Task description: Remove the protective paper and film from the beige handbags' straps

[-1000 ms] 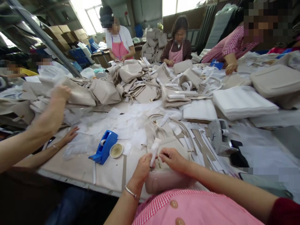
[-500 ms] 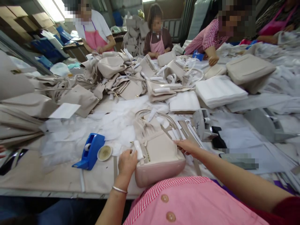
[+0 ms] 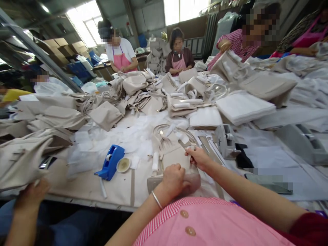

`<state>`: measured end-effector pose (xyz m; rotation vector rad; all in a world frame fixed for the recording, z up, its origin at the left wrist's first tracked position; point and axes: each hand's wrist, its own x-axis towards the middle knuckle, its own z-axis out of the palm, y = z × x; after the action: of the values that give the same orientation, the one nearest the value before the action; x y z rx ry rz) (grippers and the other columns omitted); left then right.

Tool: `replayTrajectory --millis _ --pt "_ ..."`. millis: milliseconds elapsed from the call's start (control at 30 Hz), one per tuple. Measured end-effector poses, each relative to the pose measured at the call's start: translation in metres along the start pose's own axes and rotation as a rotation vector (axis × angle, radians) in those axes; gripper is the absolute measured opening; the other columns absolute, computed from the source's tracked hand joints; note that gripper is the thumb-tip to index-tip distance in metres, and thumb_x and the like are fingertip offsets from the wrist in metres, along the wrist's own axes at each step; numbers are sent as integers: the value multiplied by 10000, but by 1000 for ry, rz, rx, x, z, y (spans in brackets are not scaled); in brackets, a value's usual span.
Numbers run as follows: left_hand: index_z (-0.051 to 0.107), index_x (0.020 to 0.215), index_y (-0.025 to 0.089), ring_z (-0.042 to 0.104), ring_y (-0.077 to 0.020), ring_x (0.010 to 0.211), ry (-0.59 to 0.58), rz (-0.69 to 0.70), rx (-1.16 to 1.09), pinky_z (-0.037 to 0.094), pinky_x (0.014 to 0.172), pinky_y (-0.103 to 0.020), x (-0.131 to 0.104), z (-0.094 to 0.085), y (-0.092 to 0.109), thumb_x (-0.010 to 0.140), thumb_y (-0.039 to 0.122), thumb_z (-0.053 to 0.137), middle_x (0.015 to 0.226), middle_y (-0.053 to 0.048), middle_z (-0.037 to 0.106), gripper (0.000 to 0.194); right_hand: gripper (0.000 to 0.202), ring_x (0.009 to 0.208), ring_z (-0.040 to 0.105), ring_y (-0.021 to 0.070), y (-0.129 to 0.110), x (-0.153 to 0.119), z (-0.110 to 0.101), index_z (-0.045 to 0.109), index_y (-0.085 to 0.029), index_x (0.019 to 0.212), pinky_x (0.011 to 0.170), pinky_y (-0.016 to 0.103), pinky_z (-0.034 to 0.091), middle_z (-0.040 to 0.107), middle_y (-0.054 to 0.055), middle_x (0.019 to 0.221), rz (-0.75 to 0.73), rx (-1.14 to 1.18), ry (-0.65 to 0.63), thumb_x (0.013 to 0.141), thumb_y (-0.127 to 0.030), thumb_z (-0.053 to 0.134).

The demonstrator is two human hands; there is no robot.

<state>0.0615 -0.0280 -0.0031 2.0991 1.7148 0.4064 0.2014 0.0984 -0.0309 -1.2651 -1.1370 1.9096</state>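
A beige handbag (image 3: 175,155) lies on its side in front of me, its base toward my apron and its looped handles pointing away. My left hand (image 3: 173,178) is closed over the near part of the bag; its fingertips are partly hidden. At the bag's right edge, near a handle, my right hand (image 3: 199,158) pinches the material between thumb and fingers. A white-wrapped piece (image 3: 155,161) sits along the bag's left side. White wrapping also shows among the handles.
Left of the bag stand a blue tape dispenser (image 3: 112,162) and a small round dish (image 3: 123,165). A grey dispenser (image 3: 227,141) and white sheet stacks (image 3: 246,106) lie right. Bags pile up behind. At far left, another person's hand (image 3: 33,193) holds a bag.
My left hand has moved right, from the bag's left side onto its near part. The right hand stays at the right edge. Across the table, a co-worker has lifted a bag.
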Motion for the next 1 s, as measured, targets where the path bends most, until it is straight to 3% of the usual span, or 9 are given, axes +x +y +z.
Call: replayTrajectory --millis 167,233,333,467,567,667,767,900,1000 --pt "704 770 218 625 -305 820 -87 39 23 445 803 -458 -21 -20 -25 768 223 709 819 -105 683 7 556 571 584 109 -8 -20 1 549 -182 1026 571 274 537 618 -27 767 33 80 -293 570 -312 842" --pt "702 727 198 637 -299 787 -186 48 95 447 793 -457 -32 -36 -40 741 211 713 783 -95 684 22 505 608 614 128 -4 -28 5 584 -165 984 624 299 549 623 -23 769 31 5 -451 566 -283 840" --pt "735 801 191 647 -290 808 -323 0 60 464 764 -406 -42 -55 -51 717 270 728 836 -99 702 115 251 516 532 111 6 -30 19 593 -158 778 531 256 464 565 -36 622 -87 -238 -531 668 -311 759" --pt "719 963 192 634 -249 825 -102 -155 -442 465 741 -345 -26 -44 -35 715 302 697 908 -73 714 272 176 656 556 143 16 -21 43 629 -166 739 620 257 445 616 2 697 -343 -434 -422 745 -326 701" --pt "656 785 158 553 -163 594 89 -406 -963 405 578 -287 -5 -12 -16 773 287 573 677 -31 639 153 192 693 546 166 22 -10 49 627 -167 710 626 268 420 618 21 722 -428 -633 -187 713 -326 734" --pt "577 742 167 473 -122 480 255 -583 -1193 349 503 -268 4 13 -12 828 399 533 563 12 545 252 194 664 542 159 19 8 42 627 -171 682 597 258 407 613 23 698 -425 -728 -301 768 -333 690" --pt "573 904 170 432 -106 446 273 -667 -1299 332 459 -252 5 18 -25 814 486 565 578 44 526 328 205 711 577 163 -8 48 38 660 -170 773 644 261 440 642 29 752 -483 -803 -415 853 -354 617" --pt "550 1106 190 415 -106 429 235 -754 -1524 340 435 -254 13 18 -48 681 618 684 623 52 549 619 200 930 609 193 -71 150 69 676 -137 996 875 306 459 670 86 1004 -681 -1153 -153 870 -284 626" --pt "601 1008 199 448 -111 428 262 -782 -1625 323 445 -263 26 31 -67 614 786 673 628 24 566 711 259 1124 566 247 -107 241 114 657 -73 1096 1017 358 404 626 174 1169 -676 -1244 -48 889 -221 612"
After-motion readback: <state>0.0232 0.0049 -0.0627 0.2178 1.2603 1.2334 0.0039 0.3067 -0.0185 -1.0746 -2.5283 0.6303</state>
